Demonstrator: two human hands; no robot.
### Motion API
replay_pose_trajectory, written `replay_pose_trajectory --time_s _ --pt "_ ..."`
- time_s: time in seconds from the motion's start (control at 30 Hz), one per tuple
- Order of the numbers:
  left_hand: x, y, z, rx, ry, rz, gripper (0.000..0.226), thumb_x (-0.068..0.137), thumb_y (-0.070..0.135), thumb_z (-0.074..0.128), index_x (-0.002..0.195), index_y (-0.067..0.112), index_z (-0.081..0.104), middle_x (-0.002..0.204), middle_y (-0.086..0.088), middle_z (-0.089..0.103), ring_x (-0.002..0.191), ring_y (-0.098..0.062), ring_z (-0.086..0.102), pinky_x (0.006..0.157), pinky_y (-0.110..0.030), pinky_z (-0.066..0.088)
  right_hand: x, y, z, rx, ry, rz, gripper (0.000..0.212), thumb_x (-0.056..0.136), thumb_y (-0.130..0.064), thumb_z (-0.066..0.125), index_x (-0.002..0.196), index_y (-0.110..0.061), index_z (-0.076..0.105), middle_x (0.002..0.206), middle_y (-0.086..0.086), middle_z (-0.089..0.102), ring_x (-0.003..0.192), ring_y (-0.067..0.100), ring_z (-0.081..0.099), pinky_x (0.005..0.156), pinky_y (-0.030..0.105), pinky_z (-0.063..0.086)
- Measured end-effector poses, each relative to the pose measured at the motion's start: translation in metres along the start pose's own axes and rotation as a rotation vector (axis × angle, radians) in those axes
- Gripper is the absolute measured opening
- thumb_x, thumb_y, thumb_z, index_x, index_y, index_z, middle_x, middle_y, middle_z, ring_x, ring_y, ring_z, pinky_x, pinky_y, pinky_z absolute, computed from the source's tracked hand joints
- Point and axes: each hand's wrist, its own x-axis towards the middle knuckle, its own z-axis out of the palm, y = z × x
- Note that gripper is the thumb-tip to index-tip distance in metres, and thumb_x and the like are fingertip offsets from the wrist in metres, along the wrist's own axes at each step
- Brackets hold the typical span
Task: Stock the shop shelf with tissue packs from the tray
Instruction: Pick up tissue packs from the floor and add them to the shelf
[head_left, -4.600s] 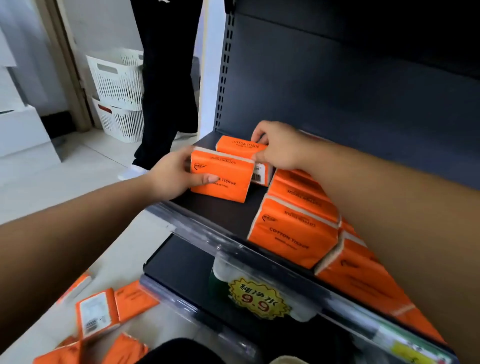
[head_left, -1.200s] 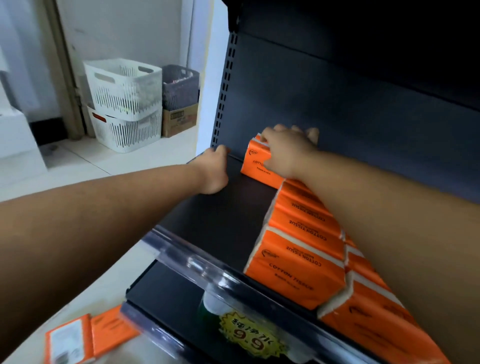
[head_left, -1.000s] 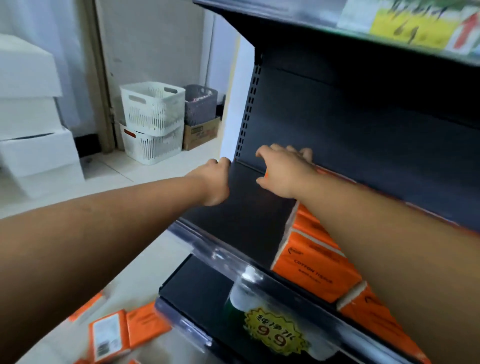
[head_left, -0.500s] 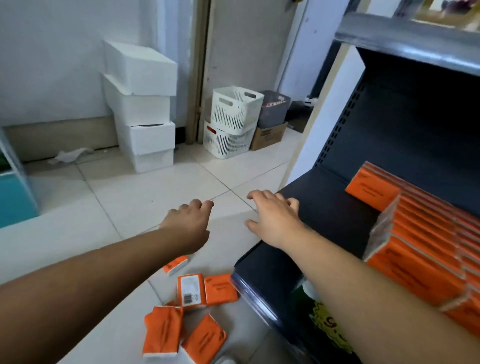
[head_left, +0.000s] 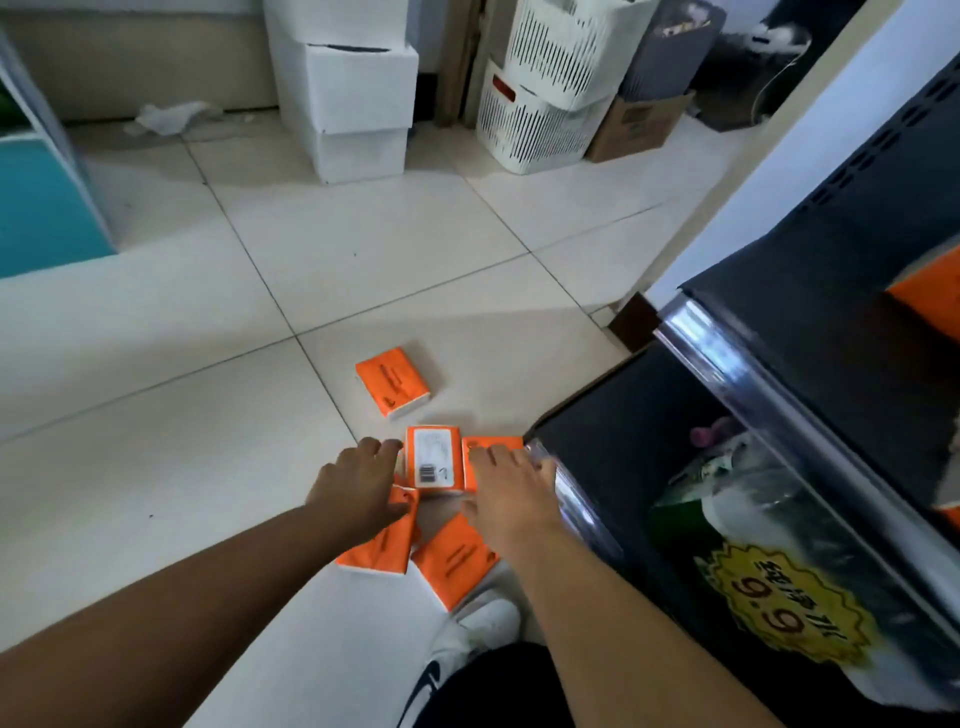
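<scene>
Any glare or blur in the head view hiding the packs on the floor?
Head view: bright glare on the clear shelf rail, none on the floor packs; the barcode-side pack looks sharp; left hand and right hand slightly soft; wide-angle curves that rail.

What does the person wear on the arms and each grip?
Nothing visible. Left arm and right arm are bare to the frame edge, no sleeves. Left grip and right grip are ungloved; no watch, band or ring shows.

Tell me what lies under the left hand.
Under the left hand an orange tissue pack sticks out toward the wrist; its upper end is covered, so contact cannot be told.
</scene>
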Motion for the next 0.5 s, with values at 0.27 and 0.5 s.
replay_pose_trajectory --time_s 0.27,0.5 --pt "0.013 -0.029 0.075 -0.192 -0.005 -0.227 0.091 0.075 0.057 0.070 0.146 0.024 0.025 0.145 -0.005 0.035 0.129 -0.028 0.042 0.098 -0.042 0.043 0.013 -0.015 0.095 0.177 -0.228 0.211 0.060 0.088 -0.046 0.061 0.138 -0.027 0.034 0.141 0.000 0.043 0.130 0.022 0.039 0.103 0.043 0.030" --pt "0.031 -0.021 0.115 -0.366 0.059 -0.401 0.106 0.068 0.055 0.077 0.148 0.022 0.016 0.142 -0.010 0.039 0.127 -0.034 0.044 0.098 -0.049 0.042 0.034 0.001 0.142 0.263 -0.392 0.428 0.097 0.074 -0.050 0.076 0.148 -0.024 0.019 0.150 0.000 0.030 0.139 0.021 0.029 0.106 0.045 0.032"
